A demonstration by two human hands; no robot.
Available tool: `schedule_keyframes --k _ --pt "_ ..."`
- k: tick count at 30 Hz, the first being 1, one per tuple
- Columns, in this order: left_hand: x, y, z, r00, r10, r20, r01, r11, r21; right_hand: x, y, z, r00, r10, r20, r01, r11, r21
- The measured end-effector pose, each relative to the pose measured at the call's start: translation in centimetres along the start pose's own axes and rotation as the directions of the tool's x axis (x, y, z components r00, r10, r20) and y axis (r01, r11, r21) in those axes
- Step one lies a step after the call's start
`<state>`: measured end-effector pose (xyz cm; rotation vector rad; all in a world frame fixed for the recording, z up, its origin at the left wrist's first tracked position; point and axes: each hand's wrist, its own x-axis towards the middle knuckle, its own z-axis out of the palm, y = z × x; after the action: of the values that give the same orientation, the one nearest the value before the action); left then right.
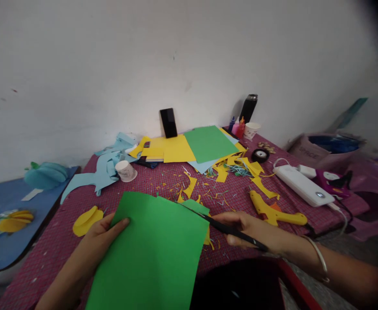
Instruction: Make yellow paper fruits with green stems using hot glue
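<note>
We've the left hand (pixel 103 232) clamped on the green sheet (pixel 153 249) — likely steadying it — while our right hand (pixel 249 224) grips the black cutting tool (pixel 224 228) at its edge.

The only lettering that can be read is "PACE", in capitals on the side of the pinkish container (pixel 305 150) at the far right; whether another letter precedes it cannot be told. The paper cup (pixel 126 172) on the left and the white cup (pixel 252 130) at the far right carry small printed marks, too blurred to read. The white device (pixel 300 185) on the right bears a round, illegible mark.
</note>
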<state>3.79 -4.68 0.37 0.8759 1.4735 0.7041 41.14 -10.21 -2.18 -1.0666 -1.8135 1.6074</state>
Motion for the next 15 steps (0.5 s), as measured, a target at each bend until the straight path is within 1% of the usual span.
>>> schedule_keyframes --k 2,5,8,11,15 --pt "-0.1 0.2 0.1 1.000 0.017 -0.012 -0.017 1.000 0.011 -0.1 0.0 0.1 1.000 0.016 -0.018 -0.016 0.999 -0.028" --pt "-0.2 0.2 0.1 0.999 0.031 -0.036 -0.029 0.999 0.031 -0.3 -0.4 0.1 0.997 0.073 -0.036 -0.073 0.997 -0.007" --pt "-0.3 0.3 -0.2 0.998 0.042 -0.047 -0.041 0.998 0.040 -0.8 -1.3 -0.4 0.996 0.068 -0.064 -0.071 0.997 -0.041" --pt "-0.9 0.7 -0.7 0.994 0.071 -0.083 -0.068 0.997 0.041 -1.5 -2.1 -1.2 0.997 0.074 -0.029 -0.076 0.993 -0.086" --pt "-2.0 1.6 -1.3 0.989 0.032 -0.146 -0.027 0.999 0.033 -2.4 -2.2 -1.8 0.993 0.115 0.028 -0.111 0.989 -0.095"
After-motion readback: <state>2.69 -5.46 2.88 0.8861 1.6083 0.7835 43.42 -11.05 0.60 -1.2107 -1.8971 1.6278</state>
